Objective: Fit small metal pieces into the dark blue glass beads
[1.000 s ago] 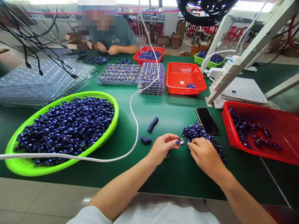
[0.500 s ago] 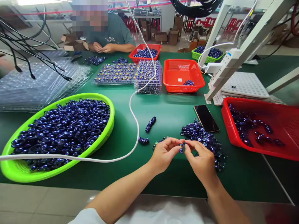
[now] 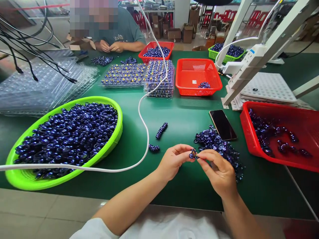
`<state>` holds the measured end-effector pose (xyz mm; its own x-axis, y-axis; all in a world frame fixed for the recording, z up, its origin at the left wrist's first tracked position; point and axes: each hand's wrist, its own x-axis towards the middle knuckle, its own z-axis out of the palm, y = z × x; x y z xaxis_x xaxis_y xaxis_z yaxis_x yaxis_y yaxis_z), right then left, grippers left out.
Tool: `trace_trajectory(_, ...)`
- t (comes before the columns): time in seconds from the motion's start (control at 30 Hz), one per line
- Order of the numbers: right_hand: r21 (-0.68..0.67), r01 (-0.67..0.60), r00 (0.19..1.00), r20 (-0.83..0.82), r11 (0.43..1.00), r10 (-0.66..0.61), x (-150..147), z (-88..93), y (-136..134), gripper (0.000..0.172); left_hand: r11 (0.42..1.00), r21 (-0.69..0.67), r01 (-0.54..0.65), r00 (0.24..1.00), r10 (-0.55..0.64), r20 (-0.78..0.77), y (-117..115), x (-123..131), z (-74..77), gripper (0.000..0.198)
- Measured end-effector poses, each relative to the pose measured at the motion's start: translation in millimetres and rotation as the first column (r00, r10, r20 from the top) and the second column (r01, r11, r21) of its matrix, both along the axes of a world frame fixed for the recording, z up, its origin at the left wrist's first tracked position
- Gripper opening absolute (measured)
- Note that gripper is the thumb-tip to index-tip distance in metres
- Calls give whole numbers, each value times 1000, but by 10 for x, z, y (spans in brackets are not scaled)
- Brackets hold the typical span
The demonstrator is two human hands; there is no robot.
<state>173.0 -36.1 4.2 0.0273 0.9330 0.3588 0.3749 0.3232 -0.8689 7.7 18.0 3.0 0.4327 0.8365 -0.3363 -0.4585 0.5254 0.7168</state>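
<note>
Between my fingertips is a small shiny dark-blue piece (image 3: 193, 154) with a hint of gold; its exact kind is too small to make out. My left hand (image 3: 171, 161) pinches it from the left, closed. From the other side my right hand (image 3: 220, 171) closes thumb and index finger at its edge. Right behind the right hand spreads a heap of loose blue ring-like parts (image 3: 211, 141), partly covered by that hand. Two short rows of stacked blue rings, one upright-slanting (image 3: 161, 130) and one lying flat (image 3: 154, 148), rest beyond my left hand.
A green basket (image 3: 119, 122) full of blue rings stands at left, crossed by a white cable (image 3: 139, 114). A phone (image 3: 223, 124) and red basket (image 3: 245, 132) lie right. Farther back are filled clear trays (image 3: 123, 74), a red basket (image 3: 178, 79), a metal post (image 3: 259, 59) and a co-worker (image 3: 124, 26).
The small blue piece shows more between my fingers, with gold visible on it. My right hand has shifted slightly right. The camera view has tilted a little downward.
</note>
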Motion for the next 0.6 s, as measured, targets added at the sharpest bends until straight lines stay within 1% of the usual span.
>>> trace_trajectory(0.07, -40, -15, 998, -57, 999, 12, -11, -16, -5, 18, 1000, 20, 2, 1000, -2, -26, -5, 5, 7, 24)
trace_trajectory(0.13, -68, 3, 996, -88, 998, -9, -22, -30, -9, 19, 999, 51, 7, 999, -4, -54, -9, 4, 6, 23)
trace_trajectory(0.23, -85, 37, 995, -94, 996, -45, -22, -48, -16, 19, 997, 83, 2, 996, 6, -90, -11, -3, -15, 22)
trace_trajectory(0.37, -78, 31, 996, -85, 996, -38, 1, -44, -13, 15, 992, 123, -19, 986, 39, -163, -11, -13, -35, 22)
trace_trajectory(0.47, -96, 11, 995, -93, 995, -20, 14, -23, -1, 13, 987, 161, -24, 971, 61, -231, -15, -13, -10, 22)
trace_trajectory(0.6, -146, -2, 993, -118, 989, -15, 25, -12, 12, 13, 980, 199, -23, 955, 80, -285, -41, -3, 46, 22)
